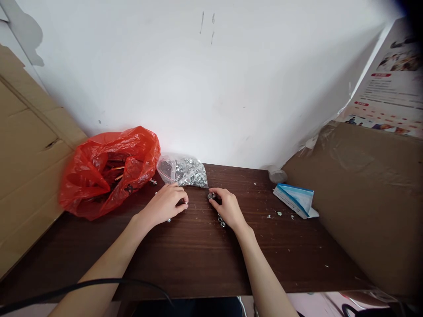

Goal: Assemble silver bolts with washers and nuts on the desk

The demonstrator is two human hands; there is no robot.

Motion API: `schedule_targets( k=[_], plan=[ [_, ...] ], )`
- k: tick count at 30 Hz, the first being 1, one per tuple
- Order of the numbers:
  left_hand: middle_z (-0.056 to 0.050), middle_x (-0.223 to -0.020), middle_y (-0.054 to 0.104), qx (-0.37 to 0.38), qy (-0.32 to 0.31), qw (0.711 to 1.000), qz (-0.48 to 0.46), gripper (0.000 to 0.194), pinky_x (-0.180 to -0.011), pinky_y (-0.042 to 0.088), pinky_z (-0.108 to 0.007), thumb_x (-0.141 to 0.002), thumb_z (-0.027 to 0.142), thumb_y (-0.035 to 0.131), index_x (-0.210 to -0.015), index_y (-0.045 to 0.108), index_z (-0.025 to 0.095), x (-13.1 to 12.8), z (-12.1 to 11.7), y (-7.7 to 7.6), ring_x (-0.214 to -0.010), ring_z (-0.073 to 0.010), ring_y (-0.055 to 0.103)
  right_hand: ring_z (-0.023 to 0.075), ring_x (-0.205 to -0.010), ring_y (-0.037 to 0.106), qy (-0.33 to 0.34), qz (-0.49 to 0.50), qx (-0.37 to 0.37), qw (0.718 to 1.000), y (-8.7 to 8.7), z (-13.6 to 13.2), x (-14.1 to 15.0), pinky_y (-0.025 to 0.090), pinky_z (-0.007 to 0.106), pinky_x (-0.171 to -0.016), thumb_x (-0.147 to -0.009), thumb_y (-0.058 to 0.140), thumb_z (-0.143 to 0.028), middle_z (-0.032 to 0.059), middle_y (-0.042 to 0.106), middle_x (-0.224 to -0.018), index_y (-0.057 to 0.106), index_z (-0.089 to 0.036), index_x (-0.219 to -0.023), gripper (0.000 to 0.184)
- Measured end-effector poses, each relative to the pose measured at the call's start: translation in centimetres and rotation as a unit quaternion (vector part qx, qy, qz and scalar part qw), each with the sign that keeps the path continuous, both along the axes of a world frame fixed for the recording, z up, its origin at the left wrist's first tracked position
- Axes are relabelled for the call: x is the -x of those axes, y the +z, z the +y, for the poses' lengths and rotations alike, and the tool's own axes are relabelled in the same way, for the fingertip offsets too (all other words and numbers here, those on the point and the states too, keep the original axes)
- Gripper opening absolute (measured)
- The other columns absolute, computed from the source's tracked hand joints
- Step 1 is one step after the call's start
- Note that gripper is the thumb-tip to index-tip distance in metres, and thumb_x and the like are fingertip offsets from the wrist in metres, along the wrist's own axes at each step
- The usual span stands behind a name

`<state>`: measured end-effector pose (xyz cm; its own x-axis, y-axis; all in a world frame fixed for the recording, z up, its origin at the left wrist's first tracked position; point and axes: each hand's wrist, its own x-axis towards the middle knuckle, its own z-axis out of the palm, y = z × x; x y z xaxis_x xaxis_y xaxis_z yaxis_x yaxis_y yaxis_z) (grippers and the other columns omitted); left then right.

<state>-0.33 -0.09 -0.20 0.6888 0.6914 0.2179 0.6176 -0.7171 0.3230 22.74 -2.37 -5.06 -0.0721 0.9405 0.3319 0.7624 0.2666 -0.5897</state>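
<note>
A round metal piece (211,195) sits between the right hand's (229,208) thumb and fingertips, just in front and right of the clear bag (193,172). The left hand (166,204) curls in front of the bag; whether it grips anything, I cannot tell. Fingertip handling of small parts seems underway, calling next for a fine pinch. Far right of the bag, a poster's (385,90) print is unreadably small.

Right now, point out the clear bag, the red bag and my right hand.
Clear bag (167,168): head view, on the plastic at its left end.
Red bag (78,184): head view, on its outer wall, left side.
Right hand (229,207): head view, on the back of the hand.
</note>
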Motion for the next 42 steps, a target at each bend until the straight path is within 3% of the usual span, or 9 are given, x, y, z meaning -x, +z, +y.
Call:
schedule_targets(
  k=[13,16,20,26,35,42],
  plan=[
    [-0.002,-0.080,0.066,-0.013,0.022,1.000,0.016,0.007,-0.085,0.041,-0.038,-0.080,0.020,0.058,-0.074,0.062,0.019,0.1,-0.1,0.4,-0.087,-0.0209,0.054,0.0207,-0.084,0.059,-0.012,-0.052,0.011,0.998,0.2,0.2,0.1,0.047,0.034,-0.080,-0.082,0.061,-0.016,0.0071,0.062,-0.091,0.061,-0.017,-0.104,0.022],
    [-0.002,-0.083,0.066,-0.009,0.023,1.000,-0.001,0.006,-0.084,0.042,-0.038,-0.080,0.020,0.058,-0.085,0.062,0.019,0.1,-0.2,0.3,-0.089,-0.0213,0.055,0.0202,-0.083,0.060,-0.014,-0.053,0.011,0.998,0.2,0.3,0.1,0.047,0.034,-0.080,-0.081,0.061,-0.016,0.0069,0.061,-0.090,0.061,-0.016,-0.103,0.022],
    [-0.002,-0.089,0.065,0.001,0.028,0.999,-0.016,0.023,-0.086,0.042,-0.039,-0.081,0.022,0.058,-0.104,0.058,0.021,0.1,-0.2,0.1,-0.093,-0.0216,0.056,0.0196,-0.083,0.060,-0.014,-0.047,0.010,0.999,0.2,0.3,0.0,0.047,0.033,-0.081,-0.081,0.062,-0.016,0.0069,0.062,-0.090,0.061,-0.016,-0.103,0.021],
    [-0.002,-0.090,0.064,-0.017,0.034,0.999,-0.033,0.025,-0.086,0.044,-0.038,-0.085,0.022,0.054,-0.109,0.056,0.021,0.0,-0.2,0.2,-0.091,-0.0205,0.057,0.0191,-0.080,0.060,-0.014,-0.030,0.012,0.999,0.4,0.2,0.2,0.048,0.033,-0.079,-0.081,0.062,-0.017,0.0061,0.062,-0.088,0.062,-0.017,-0.100,0.020],
    [-0.003,-0.089,0.061,-0.072,-0.004,0.994,-0.087,0.018,-0.080,0.047,-0.034,-0.088,0.014,0.046,-0.102,0.057,0.019,-0.5,-0.8,0.6,-0.089,-0.0181,0.055,0.0188,-0.082,0.063,-0.006,0.072,-0.008,0.997,0.7,-0.1,0.0,0.050,0.034,-0.080,-0.079,0.062,-0.023,0.0060,0.068,-0.093,0.064,-0.018,-0.100,0.022],
    [-0.005,-0.096,0.058,-0.079,-0.025,0.992,-0.098,0.024,-0.083,0.048,-0.034,-0.089,0.017,0.050,-0.112,0.055,0.018,-1.3,-1.2,0.4,-0.094,-0.0184,0.055,0.0189,-0.086,0.065,0.041,0.208,0.018,0.977,1.4,-0.7,0.6,0.051,0.031,-0.081,-0.079,0.064,-0.032,0.0074,0.070,-0.097,0.066,-0.016,-0.099,0.026]
  ],
)
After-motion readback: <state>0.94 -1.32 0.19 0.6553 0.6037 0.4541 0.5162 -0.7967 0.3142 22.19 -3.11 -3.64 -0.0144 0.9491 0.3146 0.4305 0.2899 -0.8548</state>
